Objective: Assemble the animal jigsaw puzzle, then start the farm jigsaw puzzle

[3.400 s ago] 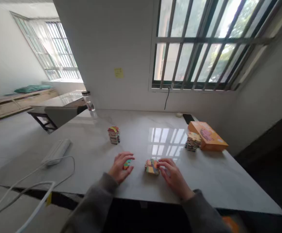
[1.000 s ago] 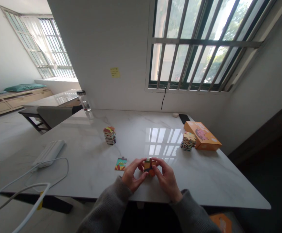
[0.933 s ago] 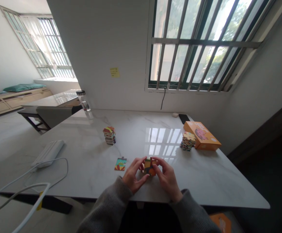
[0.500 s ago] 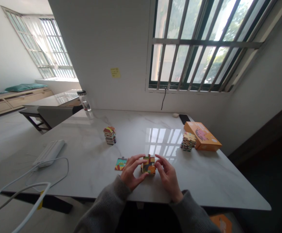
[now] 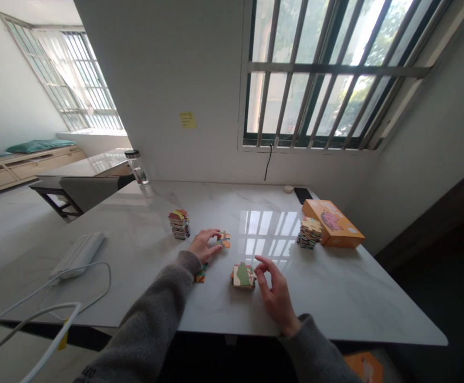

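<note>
My left hand (image 5: 205, 245) reaches forward and grips a puzzle piece (image 5: 225, 240) with orange and green print by its left side, at table level. Below my left wrist, partly hidden by the sleeve, lies another puzzle piece (image 5: 200, 274) in teal and orange. A short stack of puzzle pieces (image 5: 243, 276) sits in front of me, its top piece cream with a green shape. Just right of that stack is my right hand (image 5: 277, 295), its fingers bent but apart and holding nothing. Whether its fingertips touch the stack I cannot tell.
Taller piles of puzzle pieces stand at the left (image 5: 180, 224) and the right (image 5: 309, 233). An orange box (image 5: 333, 223) lies beyond the right pile, near a black phone (image 5: 303, 195). A bottle (image 5: 137, 167) is far left; a white power strip (image 5: 78, 254) with cables lies nearer.
My left hand has moved forward and left from the stack with the puzzle piece from its top. A cream and green piece now shows on the stack. My right hand has barely moved.
</note>
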Tool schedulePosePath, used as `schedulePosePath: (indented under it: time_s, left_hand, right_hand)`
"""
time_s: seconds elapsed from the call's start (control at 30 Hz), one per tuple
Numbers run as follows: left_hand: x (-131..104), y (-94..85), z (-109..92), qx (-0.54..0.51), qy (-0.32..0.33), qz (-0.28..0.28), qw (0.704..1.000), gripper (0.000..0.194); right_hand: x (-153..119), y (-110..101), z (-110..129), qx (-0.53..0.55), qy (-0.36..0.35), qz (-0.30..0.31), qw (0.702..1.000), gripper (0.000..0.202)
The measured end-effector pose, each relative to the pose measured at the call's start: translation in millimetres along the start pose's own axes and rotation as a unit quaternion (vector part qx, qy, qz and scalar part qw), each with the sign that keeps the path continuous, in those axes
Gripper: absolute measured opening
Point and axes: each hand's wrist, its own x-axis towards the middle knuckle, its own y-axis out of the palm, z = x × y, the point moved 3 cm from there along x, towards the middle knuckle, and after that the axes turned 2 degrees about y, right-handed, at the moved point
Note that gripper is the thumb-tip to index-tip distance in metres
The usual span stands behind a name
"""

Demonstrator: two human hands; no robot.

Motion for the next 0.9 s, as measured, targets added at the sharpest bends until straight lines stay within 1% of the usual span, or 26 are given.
schedulePosePath:
  time_s: [0.13, 0.3, 0.37, 0.47, 0.53, 0.6, 0.67, 0.73, 0.83, 0.9]
  left_hand:
    - [-2.7, 12.0, 4.8, 0.02, -0.016, 0.023, 0.999, 0.024]
    - [-4.5, 15.1, 7.7, 0.054, -0.01, 0.035, 0.998, 0.024]
    - [-5.1, 12.2, 7.2, 0.052, 0.007, 0.018, 0.998, 0.027]
    - [-7.6, 1.9, 1.3, 0.038, 0.024, -0.056, 0.997, 0.024]
    - [-10.4, -4.3, -8.9, 0.02, 0.032, -0.096, 0.995, 0.018]
    - [-14.6, -6.4, -25.4, -0.012, 0.046, -0.103, 0.994, 0.015]
    - [-21.0, -4.3, -46.4, -0.048, 0.062, -0.084, 0.993, 0.012]
    - [-30.5, 0.0, -68.0, -0.07, 0.077, -0.051, 0.993, 0.013]
    - [-48.1, 7.4, -92.4, -0.065, 0.096, 0.0, 0.993, 0.028]
    - [-58.0, 11.8, -99.3, -0.051, 0.1, 0.021, 0.993, 0.038]
  right_hand:
    - [-1.1, 0.9, -0.4, -0.013, -0.004, 0.006, 1.0, 0.028]
    - [-1.0, 1.0, -0.1, -0.024, -0.01, 0.007, 1.0, 0.028]
    - [-0.1, 0.5, -0.3, -0.031, -0.016, 0.004, 0.999, 0.027]
    - [1.2, 0.2, -2.2, -0.049, -0.023, 0.003, 0.999, 0.024]
    - [1.6, 1.4, -4.1, -0.062, -0.022, 0.018, 0.998, 0.021]
    - [1.4, 3.4, -5.5, -0.078, -0.02, 0.045, 0.996, 0.02]
    - [0.7, 5.7, -5.9, -0.091, -0.02, 0.072, 0.993, 0.018]
    - [-0.2, 7.6, -5.7, -0.097, -0.02, 0.094, 0.991, 0.017]
    - [-1.2, 9.6, -5.4, -0.099, -0.021, 0.115, 0.988, 0.015]
    - [-1.4, 10.4, -5.6, -0.099, -0.022, 0.122, 0.987, 0.015]
